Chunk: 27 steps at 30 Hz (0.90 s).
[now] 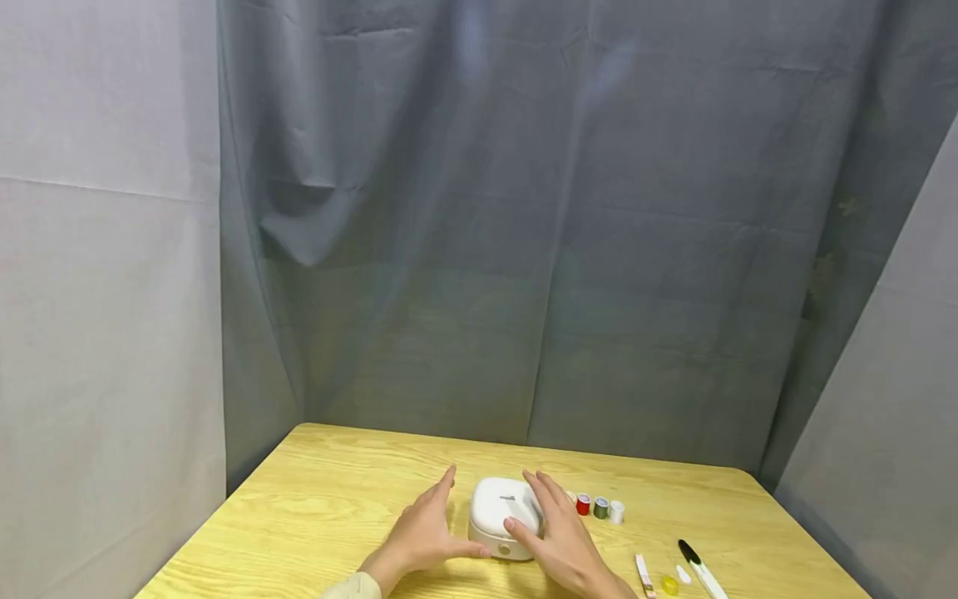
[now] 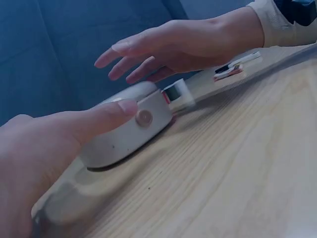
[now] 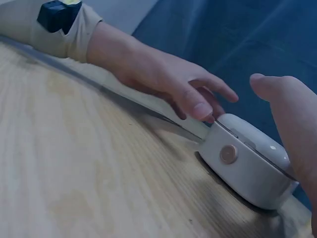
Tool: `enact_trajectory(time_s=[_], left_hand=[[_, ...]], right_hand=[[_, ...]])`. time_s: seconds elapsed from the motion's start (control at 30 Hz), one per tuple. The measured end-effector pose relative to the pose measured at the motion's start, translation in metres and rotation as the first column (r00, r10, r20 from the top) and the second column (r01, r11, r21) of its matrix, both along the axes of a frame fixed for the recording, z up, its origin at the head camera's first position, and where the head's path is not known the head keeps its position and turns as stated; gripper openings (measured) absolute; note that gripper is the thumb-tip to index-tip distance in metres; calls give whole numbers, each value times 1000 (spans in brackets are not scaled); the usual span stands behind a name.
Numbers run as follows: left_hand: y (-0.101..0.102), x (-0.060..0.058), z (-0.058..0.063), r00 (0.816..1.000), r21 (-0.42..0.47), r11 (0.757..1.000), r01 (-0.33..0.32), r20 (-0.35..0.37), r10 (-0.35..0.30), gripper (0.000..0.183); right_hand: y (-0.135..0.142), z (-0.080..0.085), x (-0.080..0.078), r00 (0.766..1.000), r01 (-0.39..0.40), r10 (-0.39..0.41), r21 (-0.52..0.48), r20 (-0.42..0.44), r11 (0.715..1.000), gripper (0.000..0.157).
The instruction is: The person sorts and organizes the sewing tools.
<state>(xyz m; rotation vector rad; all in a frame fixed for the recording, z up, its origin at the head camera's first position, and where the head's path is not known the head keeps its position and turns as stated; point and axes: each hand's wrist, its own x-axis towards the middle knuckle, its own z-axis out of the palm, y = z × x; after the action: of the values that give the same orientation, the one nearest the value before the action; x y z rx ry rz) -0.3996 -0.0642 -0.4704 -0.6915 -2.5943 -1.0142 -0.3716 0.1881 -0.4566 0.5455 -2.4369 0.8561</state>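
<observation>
A white rounded box (image 1: 497,507) with a lid and a round pinkish button (image 3: 229,154) on its front stands on the wooden table. My left hand (image 1: 425,532) is at its left side, fingers spread and the thumb extended near the front by the button. On the other side my right hand (image 1: 563,541) reaches along the box with loosely straight fingers, its thumb over the lid's right part. In the right wrist view the lid (image 3: 257,139) sits on the base with a dark seam between. Whether either hand touches the box cannot be told for certain.
Behind the right hand stand several thread spools, among them a red spool (image 1: 583,504), a green spool (image 1: 601,507) and a white spool (image 1: 617,512). Further right lie a black-and-white tool (image 1: 702,569), a small white oval piece (image 1: 683,574), a yellow round piece (image 1: 669,585) and a narrow pale strip (image 1: 644,576).
</observation>
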Motion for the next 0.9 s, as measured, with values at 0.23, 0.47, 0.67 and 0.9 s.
enact_trajectory(time_s=[0.23,0.47,0.67,0.9], left_hand=[[12,-15,-15,997,49,999,8,74,-12,133],[21,-20,-20,996,77,997,17,88,-24,132],[17,-21,-27,995,84,996,18,100,-26,122],[18,-30,-30,995,95,995,20,100,-29,105]], right_hand=[[4,-12,-18,989,-55,64,-71,133,996,85],[5,-23,-32,970,-102,139,-190,198,977,95],[-1,-27,-37,947,-157,207,-210,247,965,96],[-1,-27,-46,941,-200,242,-189,235,961,91]])
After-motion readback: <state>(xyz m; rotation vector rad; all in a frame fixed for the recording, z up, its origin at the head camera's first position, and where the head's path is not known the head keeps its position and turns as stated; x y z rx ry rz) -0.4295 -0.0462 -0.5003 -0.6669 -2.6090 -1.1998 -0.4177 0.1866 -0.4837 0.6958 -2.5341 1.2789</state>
